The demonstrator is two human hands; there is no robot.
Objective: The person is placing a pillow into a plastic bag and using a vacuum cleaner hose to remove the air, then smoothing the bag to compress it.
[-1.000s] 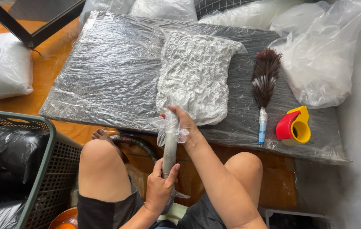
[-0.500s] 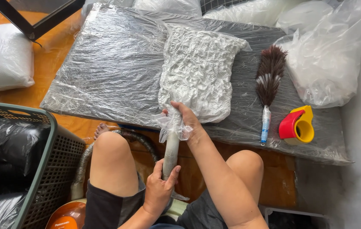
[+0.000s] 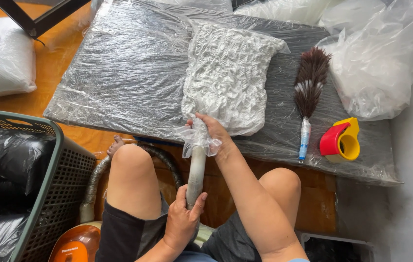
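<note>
Two hands work together here. Right hand squeezes the neck of the crinkly plastic bag tight around the grey vacuum tube, and left hand is wrapped around the tube lower down, near the knees. That bag lies flat on the wrapped board, in the middle. To do this well, pinch the neck hard (no gaps for air) and hold the tube straight. A feather duster and tape holder sit to the right.

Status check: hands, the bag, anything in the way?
Right hand clamps the bag neck around the vacuum tube. Left hand grips the tube lower down. Plastic bag shrunken, crinkled, on the wrapped board. Feather duster, tape dispenser off to the side.
</note>
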